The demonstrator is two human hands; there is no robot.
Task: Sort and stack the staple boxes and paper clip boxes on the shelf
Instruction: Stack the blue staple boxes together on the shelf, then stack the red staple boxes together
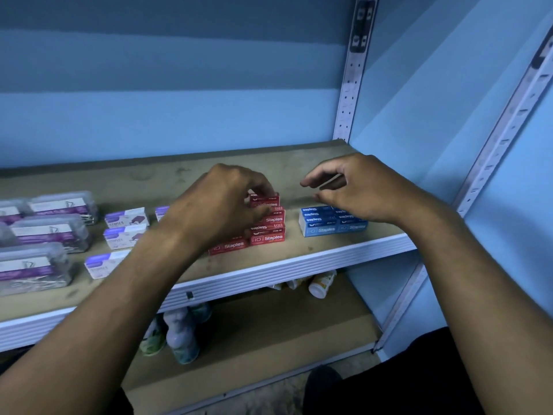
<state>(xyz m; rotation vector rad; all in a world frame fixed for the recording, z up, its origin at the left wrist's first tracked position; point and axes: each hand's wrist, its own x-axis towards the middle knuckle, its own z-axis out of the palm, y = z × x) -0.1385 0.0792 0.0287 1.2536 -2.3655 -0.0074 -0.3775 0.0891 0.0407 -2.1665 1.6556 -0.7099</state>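
Observation:
Red staple boxes (267, 232) stand stacked at the middle of the wooden shelf (314, 253). My left hand (221, 202) pinches the top red box (264, 200) of that stack. To the right lie several blue staple boxes (323, 223) packed in a flat block. My right hand (356, 187) hovers just above and behind the blue block, fingers loosely curled and holding nothing. White and purple staple boxes (125, 227) lie to the left. Clear paper clip boxes (51, 232) with purple labels sit at the far left.
A perforated metal upright (351, 85) stands at the shelf's back right corner, another upright (502, 139) at the front right. Blue walls close the back and right side. Bottles (179, 333) and a white jar (321, 284) sit on the lower shelf.

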